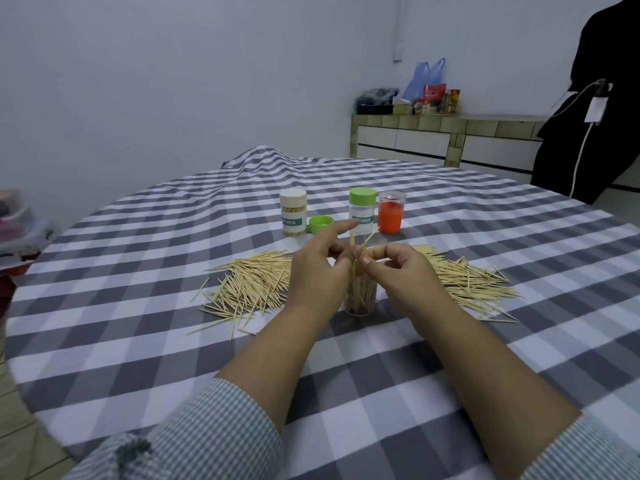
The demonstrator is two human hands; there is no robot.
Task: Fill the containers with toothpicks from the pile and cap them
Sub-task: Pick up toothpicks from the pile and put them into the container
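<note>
A clear open container (pixel 360 295) stands on the checked tablecloth between my hands, partly full of toothpicks. My left hand (pixel 317 268) and my right hand (pixel 403 271) meet above its mouth, both pinching a few toothpicks (pixel 367 242) that stick upward. My left index finger points forward. The toothpick pile (pixel 252 285) spreads to the left of the container, and more of it (pixel 467 278) lies to the right. Behind stand a filled uncapped container (pixel 293 213), a loose green cap (pixel 321 224), a green-capped container (pixel 362 211) and a clear container with an orange cap inside (pixel 391 212).
The round table's cloth (pixel 363 368) bunches up into a fold at the far side (pixel 263 157). A tiled cabinet with bags and boxes (pixel 440 133) stands at the back right. A dark garment (pixel 595 109) hangs at the right. Plastic boxes (pixel 17 220) sit at the left edge.
</note>
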